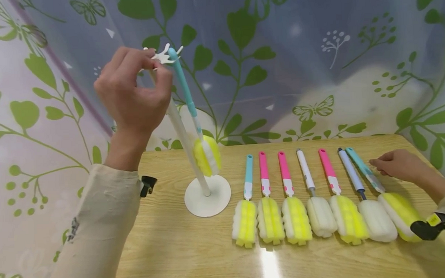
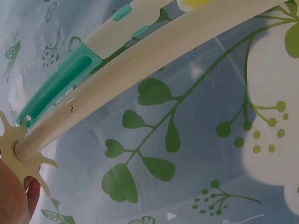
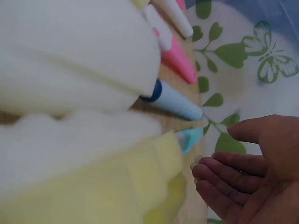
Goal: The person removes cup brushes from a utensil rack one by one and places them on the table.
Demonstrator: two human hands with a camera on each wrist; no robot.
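Note:
My left hand [image 1: 136,86] pinches the hooked top of a white stand [image 1: 162,57], thumb and fingers at its prongs. From one prong hangs a bottle brush [image 1: 184,85] with a turquoise handle and a yellow-and-white sponge head beside the pole. In the left wrist view, the hanging brush's handle [image 2: 70,79] runs along the pole [image 2: 117,79]. My right hand [image 1: 401,165] is over the table's right side, beside the handle of a turquoise sponge brush [image 1: 364,166]. The right wrist view shows this hand [image 3: 252,177] with thumb and fingers apart, holding nothing.
Several more sponge brushes lie in a row, including a turquoise one [image 1: 248,175], pink ones [image 1: 264,174] and a white-handled one [image 1: 305,166]. The stand's round base [image 1: 219,204] sits on the wooden table [image 1: 167,247]. A leaf-patterned curtain [image 1: 214,102] hangs behind.

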